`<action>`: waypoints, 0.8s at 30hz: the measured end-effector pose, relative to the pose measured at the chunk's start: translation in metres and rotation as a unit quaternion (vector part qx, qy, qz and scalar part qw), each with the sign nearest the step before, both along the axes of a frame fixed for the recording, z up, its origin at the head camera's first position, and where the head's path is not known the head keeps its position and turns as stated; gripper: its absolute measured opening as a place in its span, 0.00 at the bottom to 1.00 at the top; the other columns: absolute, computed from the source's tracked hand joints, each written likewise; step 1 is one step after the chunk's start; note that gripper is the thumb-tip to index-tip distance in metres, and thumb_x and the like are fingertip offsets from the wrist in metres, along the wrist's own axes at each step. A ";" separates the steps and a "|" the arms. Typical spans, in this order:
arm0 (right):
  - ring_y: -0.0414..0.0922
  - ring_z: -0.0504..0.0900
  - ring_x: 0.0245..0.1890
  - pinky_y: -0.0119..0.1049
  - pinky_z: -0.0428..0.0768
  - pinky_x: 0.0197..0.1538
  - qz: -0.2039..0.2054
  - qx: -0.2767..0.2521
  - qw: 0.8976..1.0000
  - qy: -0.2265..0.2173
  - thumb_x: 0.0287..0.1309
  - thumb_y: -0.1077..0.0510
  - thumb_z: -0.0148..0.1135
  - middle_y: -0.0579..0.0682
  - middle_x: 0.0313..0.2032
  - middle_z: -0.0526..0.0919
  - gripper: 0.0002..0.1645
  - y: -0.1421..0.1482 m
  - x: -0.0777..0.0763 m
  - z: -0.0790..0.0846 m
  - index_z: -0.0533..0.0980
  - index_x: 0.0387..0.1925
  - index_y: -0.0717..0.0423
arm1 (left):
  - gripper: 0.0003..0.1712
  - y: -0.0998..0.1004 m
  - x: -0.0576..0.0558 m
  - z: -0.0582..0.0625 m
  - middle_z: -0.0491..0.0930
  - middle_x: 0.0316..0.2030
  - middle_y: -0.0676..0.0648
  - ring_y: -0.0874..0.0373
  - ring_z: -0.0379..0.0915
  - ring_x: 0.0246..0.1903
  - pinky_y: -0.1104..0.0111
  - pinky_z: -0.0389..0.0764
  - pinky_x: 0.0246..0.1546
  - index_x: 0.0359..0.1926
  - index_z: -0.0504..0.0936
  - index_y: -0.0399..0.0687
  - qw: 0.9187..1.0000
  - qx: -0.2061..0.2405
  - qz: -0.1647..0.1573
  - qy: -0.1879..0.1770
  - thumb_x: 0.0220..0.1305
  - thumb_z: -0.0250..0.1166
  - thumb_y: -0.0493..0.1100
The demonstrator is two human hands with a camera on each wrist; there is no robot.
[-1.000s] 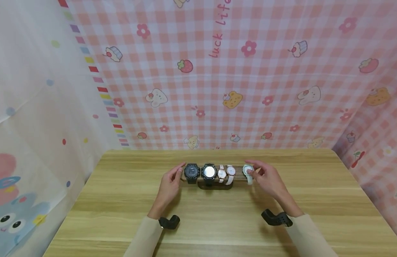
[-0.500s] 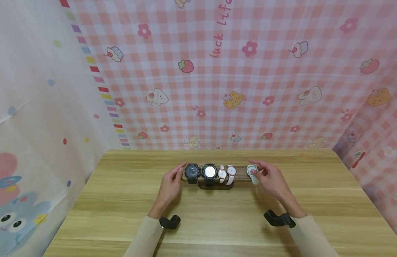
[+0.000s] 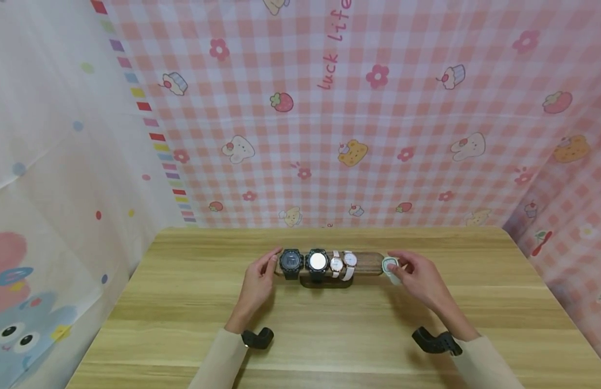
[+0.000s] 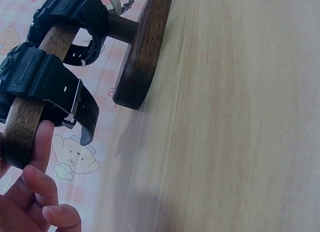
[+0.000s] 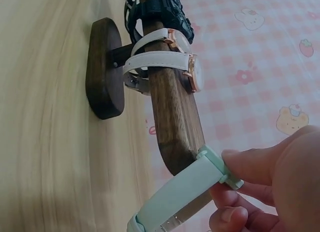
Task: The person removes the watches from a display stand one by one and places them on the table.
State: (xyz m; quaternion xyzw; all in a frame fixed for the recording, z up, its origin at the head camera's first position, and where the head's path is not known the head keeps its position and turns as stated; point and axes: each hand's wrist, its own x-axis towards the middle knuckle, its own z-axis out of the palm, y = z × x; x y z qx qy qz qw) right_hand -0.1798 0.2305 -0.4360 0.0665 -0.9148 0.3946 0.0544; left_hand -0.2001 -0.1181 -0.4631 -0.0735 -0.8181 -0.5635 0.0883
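A dark wooden watch stand [image 3: 370, 263] holds a row of watches on its raised bar. My left hand [image 3: 258, 278] grips the bar's left end, beside a black digital watch [image 3: 291, 261]; in the left wrist view its fingers [image 4: 42, 147] lie around the tip. My right hand [image 3: 423, 281] pinches a mint-green watch [image 5: 175, 194] by its case at the bar's right end. The strap is closed in a loop and overlaps the tip; whether it still encircles the wood I cannot tell. Bare bar shows between this watch and the white-strapped ones.
A second black watch [image 3: 317, 261] and two watches with white straps and rose-gold cases, one smaller [image 3: 336, 264] and one larger [image 3: 349, 260], sit mid-bar. The stand's base [image 5: 105, 72] rests on the wooden table [image 3: 310, 335]. A pink checked cloth [image 3: 300, 135] hangs behind.
My right hand has drawn the mint-green watch rightward along the bar to its end, so more bare wood shows. The left hand keeps its grip in nearly the same place.
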 end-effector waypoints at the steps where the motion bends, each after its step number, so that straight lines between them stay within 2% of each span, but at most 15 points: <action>1: 0.42 0.72 0.27 0.32 0.71 0.26 0.002 0.001 1.000 0.003 0.66 0.60 0.63 0.52 0.33 0.80 0.20 0.001 0.001 0.000 0.78 0.56 0.65 | 0.18 0.000 0.001 0.001 0.81 0.51 0.39 0.57 0.66 0.28 0.71 0.71 0.39 0.61 0.78 0.37 1.000 -0.001 0.000 0.000 0.76 0.52 0.36; 4: 0.41 0.72 0.26 0.31 0.71 0.26 0.008 0.008 1.000 0.010 0.65 0.60 0.64 0.51 0.32 0.80 0.19 0.005 0.005 -0.002 0.78 0.54 0.66 | 0.18 0.001 0.001 0.001 0.81 0.50 0.39 0.60 0.65 0.26 0.71 0.70 0.37 0.61 0.78 0.36 1.000 -0.002 0.000 0.001 0.76 0.52 0.36; 8: 0.40 0.73 0.27 0.31 0.72 0.26 0.017 0.022 0.999 0.015 0.64 0.60 0.65 0.50 0.31 0.80 0.19 0.010 0.009 -0.004 0.79 0.53 0.66 | 0.19 -0.002 -0.009 -0.016 0.81 0.43 0.39 0.60 0.62 0.24 0.71 0.69 0.35 0.62 0.78 0.38 1.000 0.000 0.004 -0.003 0.76 0.52 0.38; 12: 0.40 0.74 0.28 0.30 0.74 0.28 0.019 0.031 0.999 0.010 0.62 0.61 0.66 0.49 0.30 0.80 0.19 0.012 0.014 -0.005 0.79 0.53 0.66 | 0.19 -0.005 -0.017 -0.031 0.82 0.45 0.41 0.59 0.62 0.24 0.70 0.69 0.36 0.62 0.78 0.42 1.000 0.001 0.007 0.000 0.77 0.53 0.41; 15: 0.41 0.75 0.28 0.30 0.74 0.29 0.019 0.031 0.999 0.007 0.61 0.61 0.67 0.48 0.30 0.80 0.19 0.013 0.018 -0.005 0.79 0.52 0.67 | 0.19 -0.006 -0.018 -0.034 0.81 0.52 0.45 0.60 0.65 0.26 0.70 0.70 0.38 0.62 0.79 0.45 1.000 0.004 0.003 0.003 0.77 0.53 0.43; 20: 0.40 0.75 0.29 0.30 0.74 0.29 0.025 0.025 0.999 -0.004 0.60 0.61 0.68 0.48 0.30 0.81 0.20 0.012 0.023 -0.004 0.80 0.51 0.68 | 0.19 -0.008 -0.018 -0.034 0.81 0.53 0.46 0.59 0.66 0.27 0.69 0.72 0.41 0.62 0.79 0.45 1.000 0.007 -0.004 0.008 0.77 0.53 0.44; 24: 0.39 0.73 0.29 0.30 0.73 0.29 0.033 0.027 0.999 -0.012 0.59 0.61 0.69 0.47 0.30 0.80 0.20 0.010 0.025 -0.006 0.80 0.51 0.68 | 0.19 -0.007 -0.019 -0.035 0.81 0.56 0.46 0.59 0.75 0.40 0.65 0.76 0.48 0.62 0.79 0.43 1.000 0.002 -0.001 0.018 0.77 0.53 0.44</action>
